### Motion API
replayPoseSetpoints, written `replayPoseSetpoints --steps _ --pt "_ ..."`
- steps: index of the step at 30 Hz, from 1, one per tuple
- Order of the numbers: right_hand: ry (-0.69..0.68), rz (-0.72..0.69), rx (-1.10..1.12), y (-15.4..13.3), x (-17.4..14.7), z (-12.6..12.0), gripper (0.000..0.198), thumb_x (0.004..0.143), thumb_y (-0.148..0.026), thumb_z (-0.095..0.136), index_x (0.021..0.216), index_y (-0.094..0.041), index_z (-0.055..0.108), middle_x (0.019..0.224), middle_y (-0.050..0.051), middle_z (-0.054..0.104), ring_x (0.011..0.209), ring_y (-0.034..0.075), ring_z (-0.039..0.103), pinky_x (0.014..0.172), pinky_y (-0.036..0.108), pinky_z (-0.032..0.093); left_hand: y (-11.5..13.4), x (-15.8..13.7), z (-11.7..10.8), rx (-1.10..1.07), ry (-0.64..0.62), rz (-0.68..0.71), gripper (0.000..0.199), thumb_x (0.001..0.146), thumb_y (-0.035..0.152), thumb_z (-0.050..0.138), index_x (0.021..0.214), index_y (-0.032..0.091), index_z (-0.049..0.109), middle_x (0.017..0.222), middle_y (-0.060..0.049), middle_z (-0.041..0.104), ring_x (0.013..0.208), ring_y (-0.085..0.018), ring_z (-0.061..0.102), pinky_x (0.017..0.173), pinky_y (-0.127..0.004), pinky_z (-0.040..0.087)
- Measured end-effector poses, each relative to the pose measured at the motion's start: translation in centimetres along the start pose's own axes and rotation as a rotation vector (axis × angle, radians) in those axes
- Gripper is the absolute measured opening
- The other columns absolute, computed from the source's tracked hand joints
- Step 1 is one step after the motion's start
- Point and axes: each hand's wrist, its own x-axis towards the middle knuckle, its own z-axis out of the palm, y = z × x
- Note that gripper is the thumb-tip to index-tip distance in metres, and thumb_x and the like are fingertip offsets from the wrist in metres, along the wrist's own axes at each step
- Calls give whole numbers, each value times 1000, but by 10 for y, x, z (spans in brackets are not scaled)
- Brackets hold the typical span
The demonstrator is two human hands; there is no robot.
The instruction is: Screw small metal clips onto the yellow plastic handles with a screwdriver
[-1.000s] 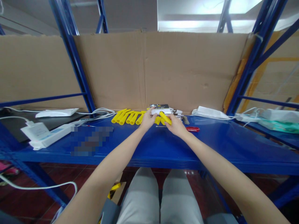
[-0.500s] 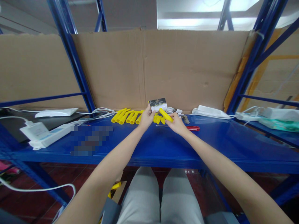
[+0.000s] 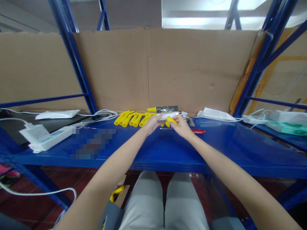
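My left hand [image 3: 153, 124] is closed on the edge of a small black-and-white packet [image 3: 167, 109], held above the back of the blue shelf. In my right hand [image 3: 181, 126] is a yellow plastic tube-like handle [image 3: 171, 120], gripped between thumb and fingers close to the packet's lower side. Whether the handle touches the packet I cannot tell. Under and behind my right hand lies a screwdriver with a red handle [image 3: 198, 131]. Several yellow handles [image 3: 132, 118] lie in a row left of my left hand. Small yellow pieces behind my hands are partly hidden.
A brown cardboard panel [image 3: 177, 70] stands along the back of the blue shelf [image 3: 153, 150]. On the left sit a white power strip [image 3: 52, 139] and coiled white cables [image 3: 105, 114]. A white adapter [image 3: 216, 115] lies at the right rear. A blurred patch [image 3: 94, 143] covers something at left.
The packet has turned flatter and shifted right and slightly down. My left hand has moved a little right, closer to my right hand. The yellow handle now points more toward the packet's underside.
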Motion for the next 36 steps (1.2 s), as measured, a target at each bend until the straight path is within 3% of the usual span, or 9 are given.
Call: replayPoseSetpoints --steps 3,6,10,13,19,23,29,32,36 --pt "74 112 65 -1 4 -7 24 80 -45 51 76 -23 42 63 -2 55 53 13 53 47 24 41 1 1 1 9 46 10 20 86 22 51 87 11 68 95 -12 71 94 -22 66 91 -38 50" --pt "172 275 177 -2 8 -17 24 81 -44 54 88 -23 44 60 -4 55 40 10 47 36 21 34 0 2 -1 2 78 25 21 85 23 53 91 10 67 98 -13 71 95 -23 65 90 -39 50" --pt "-58 403 456 -4 8 -23 26 85 -45 53 93 -21 49 62 -2 58 38 10 50 33 21 34 0 2 -1 -9 81 16 22 86 23 51 95 9 66 98 -14 71 89 -22 67 89 -37 51" --pt "-145 401 546 -5 6 -24 21 84 -40 56 86 -20 52 62 -2 57 40 10 51 35 21 37 2 0 -1 1 68 -42 27 86 29 50 101 11 65 98 -12 71 86 -22 67 84 -38 52" --pt "-188 312 614 -7 5 -25 27 77 -42 64 76 -19 49 55 -6 50 37 5 40 35 19 29 11 2 -13 52 29 -56 61 80 66 41 116 21 61 108 -11 68 97 -27 64 78 -41 50" --pt "-257 263 645 -7 6 -28 31 73 -44 66 74 -19 48 53 -6 48 39 6 38 37 19 28 15 3 -22 75 119 -34 69 76 73 39 118 22 61 115 -11 65 99 -28 63 78 -39 49" --pt "-289 211 622 -6 6 -24 33 71 -46 67 75 -18 50 52 -5 50 41 7 41 36 19 28 13 3 -9 -44 255 76 59 81 56 51 125 17 56 110 -10 66 84 -20 67 74 -33 53" --pt "-333 162 655 -11 3 -22 34 70 -46 68 74 -19 50 55 -5 51 42 6 42 38 19 30 14 2 -2 -99 285 61 55 81 43 57 128 14 53 104 -10 69 80 -19 67 73 -32 54" --pt "-382 205 691 -14 0 -22 29 73 -43 67 78 -20 50 53 -6 49 41 6 39 38 19 29 15 -1 -1 -101 223 47 50 78 29 62 126 17 55 108 -7 69 85 -19 67 77 -30 54"
